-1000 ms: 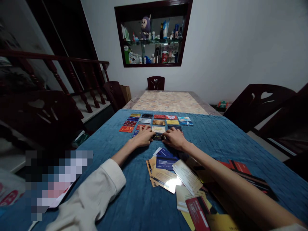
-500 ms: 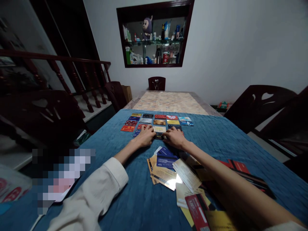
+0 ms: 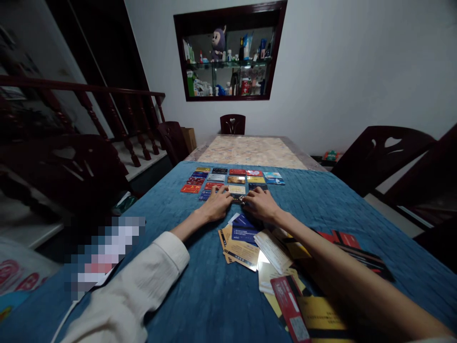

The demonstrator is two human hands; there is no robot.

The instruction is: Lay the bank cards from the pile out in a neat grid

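Several plastic cards lie in columns on the blue tablecloth (image 3: 160, 224). At the near end of the middle column is a black card (image 3: 237, 197), partly covered by my fingers. My left hand (image 3: 217, 204) has curled fingers at its left edge. From the other side, the bent fingers of my right hand (image 3: 261, 204) grip its right edge. A white-and-gold card (image 3: 236, 189) sits just beyond it. Left of my left hand, a blue card (image 3: 204, 195) is partly hidden; past my right hand a dark card (image 3: 257, 186) shows.
Loose cards overlap in a pile nearer to me, including a purple card (image 3: 243, 228) and a red card (image 3: 290, 305). My right forearm passes over part of it. A blurred-out device (image 3: 107, 262) with a white cable lies at left. Chairs (image 3: 385, 157) flank the table.
Both hands stay at the black card, with only slight finger movement. The view has shifted a little, so the pile and the device appear slightly moved.
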